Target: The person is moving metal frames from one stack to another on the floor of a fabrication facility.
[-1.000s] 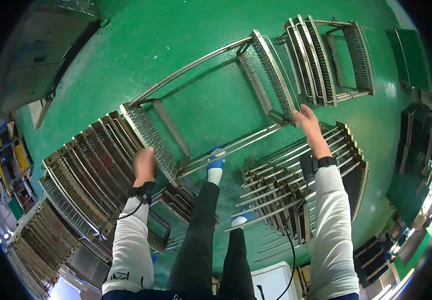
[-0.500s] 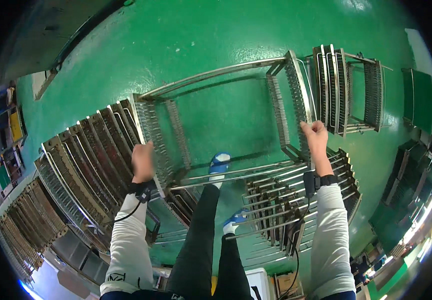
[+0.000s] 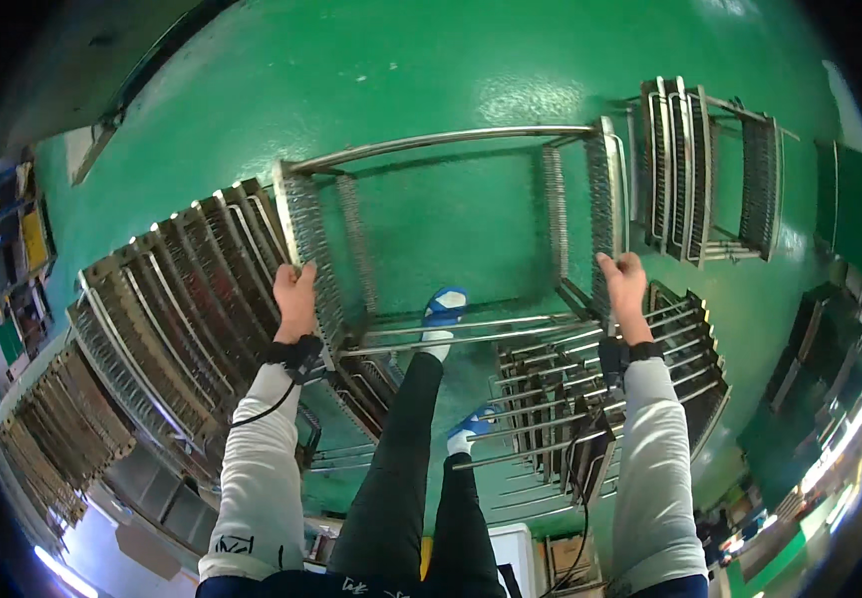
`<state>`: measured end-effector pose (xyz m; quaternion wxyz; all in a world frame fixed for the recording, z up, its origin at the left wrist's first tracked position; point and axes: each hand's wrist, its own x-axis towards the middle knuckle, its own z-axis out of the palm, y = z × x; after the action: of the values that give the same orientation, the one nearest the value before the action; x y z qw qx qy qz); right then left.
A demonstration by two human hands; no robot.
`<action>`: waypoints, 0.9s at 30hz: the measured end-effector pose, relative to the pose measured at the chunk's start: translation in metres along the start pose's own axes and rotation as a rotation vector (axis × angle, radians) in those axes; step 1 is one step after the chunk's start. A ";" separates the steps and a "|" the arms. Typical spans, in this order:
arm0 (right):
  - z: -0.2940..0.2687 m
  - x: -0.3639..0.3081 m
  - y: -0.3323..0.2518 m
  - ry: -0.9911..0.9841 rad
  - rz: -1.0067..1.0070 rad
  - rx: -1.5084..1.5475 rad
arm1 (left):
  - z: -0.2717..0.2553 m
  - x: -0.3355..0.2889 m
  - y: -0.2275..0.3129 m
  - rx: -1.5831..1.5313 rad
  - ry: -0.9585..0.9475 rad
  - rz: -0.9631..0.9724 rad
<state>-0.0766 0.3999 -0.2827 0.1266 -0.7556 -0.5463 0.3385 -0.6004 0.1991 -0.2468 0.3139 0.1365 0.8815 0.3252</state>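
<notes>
A large open metal rack (image 3: pixel 602 199) is held in front of me, with toothed side panels joined by long rods. My left hand (image 3: pixel 294 299) is closed on the outer edge of its left panel. Opposite, my right hand (image 3: pixel 628 294) grips the edge of the right panel. Green floor shows through the middle of the frame. Whether the rack's lower parts touch the floor, I cannot tell.
Close on the left stands a long row of nested racks (image 3: pixel 177 309). Another group (image 3: pixel 561 399) lies below the held rack at right, beside my blue shoes (image 3: pixel 446 304). Further racks (image 3: pixel 675 169) stand at the far right on the green floor (image 3: pixel 431 60).
The held rack has turned slightly clockwise: its left end is farther up, its right end lower and more to the right. My left hand has moved up with it. Both hands keep their grip.
</notes>
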 end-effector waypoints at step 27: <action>-0.039 -0.016 -0.123 0.261 -0.197 0.174 | 0.298 -0.174 0.207 -0.656 -0.822 -0.265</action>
<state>-0.1443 0.4379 -0.1788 0.2940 -0.7220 -0.5654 0.2697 -0.2686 0.4222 -0.2057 0.6973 0.0350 0.5481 0.4606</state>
